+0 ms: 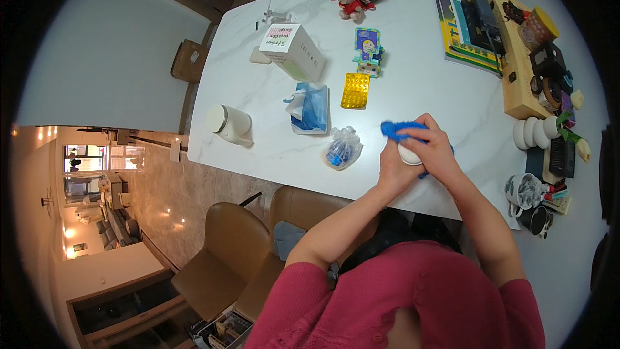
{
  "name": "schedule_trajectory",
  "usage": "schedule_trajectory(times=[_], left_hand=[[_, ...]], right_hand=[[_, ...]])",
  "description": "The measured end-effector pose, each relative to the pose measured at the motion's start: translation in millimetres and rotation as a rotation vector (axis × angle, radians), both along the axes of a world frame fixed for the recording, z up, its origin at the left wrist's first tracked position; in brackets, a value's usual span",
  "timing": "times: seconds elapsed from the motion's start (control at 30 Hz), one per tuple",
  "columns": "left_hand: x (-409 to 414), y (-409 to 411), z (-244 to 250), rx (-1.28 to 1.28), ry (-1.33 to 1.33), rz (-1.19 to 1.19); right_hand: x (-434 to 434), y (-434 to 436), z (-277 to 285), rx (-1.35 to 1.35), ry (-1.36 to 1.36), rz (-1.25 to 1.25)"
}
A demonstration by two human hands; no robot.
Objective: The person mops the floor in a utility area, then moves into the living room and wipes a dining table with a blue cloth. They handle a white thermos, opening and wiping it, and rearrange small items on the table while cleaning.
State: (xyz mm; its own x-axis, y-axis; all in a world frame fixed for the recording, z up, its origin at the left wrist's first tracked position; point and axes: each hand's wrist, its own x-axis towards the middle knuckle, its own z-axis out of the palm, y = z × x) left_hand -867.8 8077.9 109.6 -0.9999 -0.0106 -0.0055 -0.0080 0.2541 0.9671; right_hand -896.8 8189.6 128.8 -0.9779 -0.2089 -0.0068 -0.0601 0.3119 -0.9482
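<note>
Near the front edge of the white marble-patterned table (290, 162), my left hand (396, 169) grips a small white rounded object (409, 156). My right hand (435, 143) presses a fluffy blue cloth (401, 127) against it from above. Fingers and cloth cover most of the white object, so its full shape is hidden. Part of the cloth sticks out below my right hand. To the left of my hands lies a knotted clear plastic bag (342, 149) with blue contents. A yellow blister-like sheet (355, 90) rests farther back.
Leftward stand a blue tissue pack (310, 109), a white lidded container (231, 125) and a white box (295, 53) with writing. A cartoon-faced toy (368, 48) and a plush keychain (351, 6) are behind. Books (460, 43), a wooden box (516, 77) and mugs (523, 189) line the right side.
</note>
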Motion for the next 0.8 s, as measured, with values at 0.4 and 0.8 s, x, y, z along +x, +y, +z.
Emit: schedule_trajectory(times=[0.4,0.8], left_hand=[[1.6,-6.8,-14.6,0.045,0.011,-0.087],[0.9,-8.1,-16.0,-0.056,-0.053,-0.078]], right_hand=[[12.1,25.7,-5.3,-0.210,-0.016,0.227],[12.8,25.4,-17.7,-0.233,-0.063,0.145]])
